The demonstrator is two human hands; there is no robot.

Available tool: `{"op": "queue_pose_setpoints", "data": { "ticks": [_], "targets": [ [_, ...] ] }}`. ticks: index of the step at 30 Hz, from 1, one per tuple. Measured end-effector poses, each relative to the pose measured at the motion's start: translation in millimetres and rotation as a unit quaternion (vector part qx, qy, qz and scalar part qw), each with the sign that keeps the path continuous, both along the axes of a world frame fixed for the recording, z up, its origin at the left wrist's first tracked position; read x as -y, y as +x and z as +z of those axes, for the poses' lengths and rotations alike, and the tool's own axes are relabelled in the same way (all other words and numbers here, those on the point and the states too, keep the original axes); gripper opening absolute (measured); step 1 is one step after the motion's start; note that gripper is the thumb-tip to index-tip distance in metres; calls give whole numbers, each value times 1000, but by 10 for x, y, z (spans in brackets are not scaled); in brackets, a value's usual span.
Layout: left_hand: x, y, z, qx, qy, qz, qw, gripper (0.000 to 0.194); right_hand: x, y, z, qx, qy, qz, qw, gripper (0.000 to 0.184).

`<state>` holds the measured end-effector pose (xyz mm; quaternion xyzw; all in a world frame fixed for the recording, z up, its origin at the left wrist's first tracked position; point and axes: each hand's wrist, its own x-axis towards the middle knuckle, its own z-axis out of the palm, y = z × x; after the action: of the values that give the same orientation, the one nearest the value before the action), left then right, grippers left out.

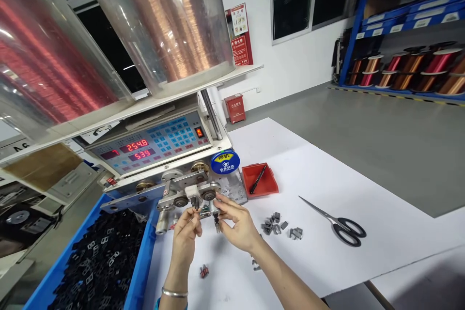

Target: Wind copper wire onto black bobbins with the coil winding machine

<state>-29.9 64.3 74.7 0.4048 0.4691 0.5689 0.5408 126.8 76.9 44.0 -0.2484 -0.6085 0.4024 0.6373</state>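
Left hand [187,230]: at the winding machine [156,144], grip unclear
Right hand [238,225]: curled around its spindle [214,208], hold unclear
Scissors [337,225]: on counter [290,271]

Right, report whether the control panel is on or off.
On: the control panel shows glowing red digits and a lit switch.

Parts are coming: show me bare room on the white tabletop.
Bare: the tabletop beyond the black-handled metal scissors, right of the red plastic tray. Crowded: around small grey pieces, and at dark round pulleys, where left hand and right hand are.
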Motion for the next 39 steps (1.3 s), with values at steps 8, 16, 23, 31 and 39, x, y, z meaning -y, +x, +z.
{"op": "queue_pose_setpoints", "data": {
  "ticks": [8, 16, 23, 31, 39],
  "targets": [
    [78, 79, 15, -248, 64, 81, 963, 37, -9, -21, -11, -1, -1, -2, 1000, 59],
    [180, 111, 268, -556, 272, 172, 766, 19, 6, -23, 0, 6, 10, -7, 1000, 57],
    [-324, -114, 402, -119, -127, -101, 980, 21, -26, -23, -49, 4, 31, -15, 999, 60],
    [-258, 67, 5, 143, -149, -151, 967, 30, 1, 12, 15, 24, 24, 11, 999, 63],
    [103, 313, 146, 417, -155, 50, 894, 16, 24, 220, -102, 263, -176, -151, 937, 32]
  ]
}}
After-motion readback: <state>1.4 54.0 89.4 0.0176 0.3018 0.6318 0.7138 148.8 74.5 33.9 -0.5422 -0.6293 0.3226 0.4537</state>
